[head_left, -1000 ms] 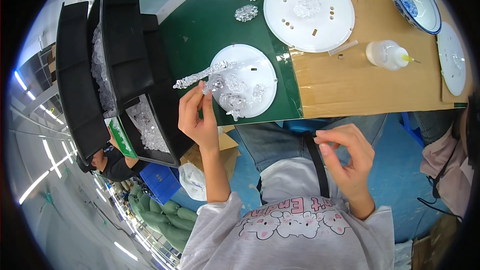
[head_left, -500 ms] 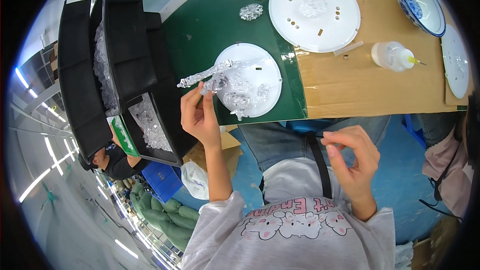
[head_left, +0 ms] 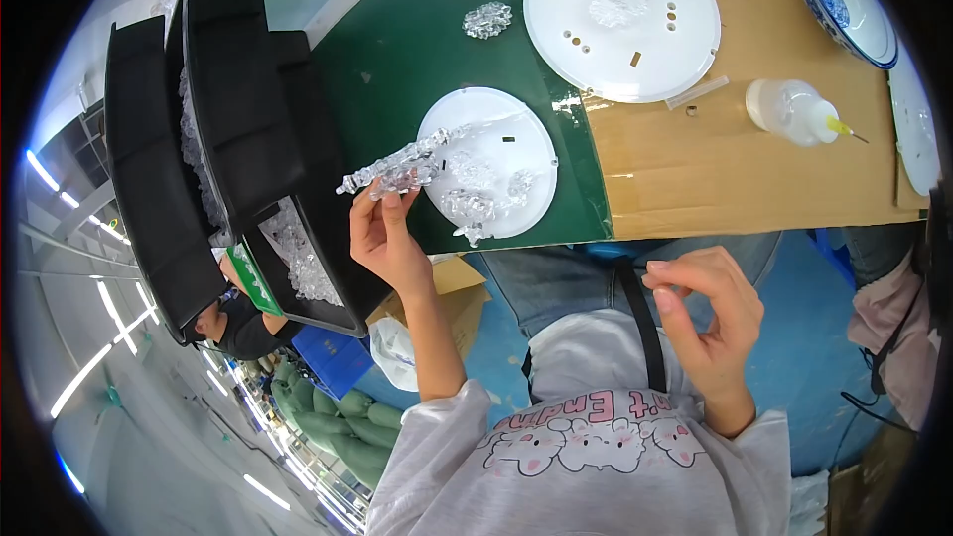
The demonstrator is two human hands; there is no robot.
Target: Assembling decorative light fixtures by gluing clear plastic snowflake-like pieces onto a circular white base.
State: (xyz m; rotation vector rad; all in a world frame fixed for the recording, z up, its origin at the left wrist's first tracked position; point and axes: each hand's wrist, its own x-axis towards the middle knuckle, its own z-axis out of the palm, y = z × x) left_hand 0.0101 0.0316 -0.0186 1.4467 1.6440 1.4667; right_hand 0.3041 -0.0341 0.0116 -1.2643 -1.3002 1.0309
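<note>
Clear crystal strand (head_left: 392,171) pinched in left hand (head_left: 382,238), right hand (head_left: 707,308) pinching (contents unclear)

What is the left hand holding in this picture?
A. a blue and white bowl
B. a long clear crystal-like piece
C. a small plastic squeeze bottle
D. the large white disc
B: the left hand pinches a long clear crystal-like piece at the edge of the small white disc, while the squeeze bottle lies apart on the cardboard.
</note>
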